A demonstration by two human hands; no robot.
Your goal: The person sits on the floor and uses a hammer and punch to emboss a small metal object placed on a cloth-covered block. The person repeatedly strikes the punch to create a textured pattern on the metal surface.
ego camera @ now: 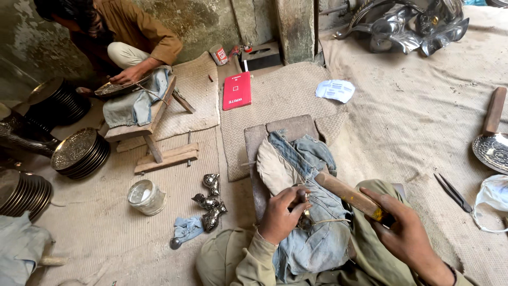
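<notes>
My left hand [280, 214] pinches a small metal punch [304, 198] upright on a small dark metal piece lying on blue denim cloth [312, 238]. The cloth covers a wooden work block [280, 130] in front of me. My right hand [407, 233] grips the wooden handle of a mallet [346, 193], whose head end points left toward the punch, just above the cloth.
Another person [127, 32] sits at the far left working an engraved plate on a low wooden bench [153, 119]. Stacks of dark engraved plates [79, 153] stand at left. A glass jar [145, 197], small metal figures [209, 204], a red notebook [237, 90], scissors [452, 191] and an engraved metal dish [492, 151] lie around.
</notes>
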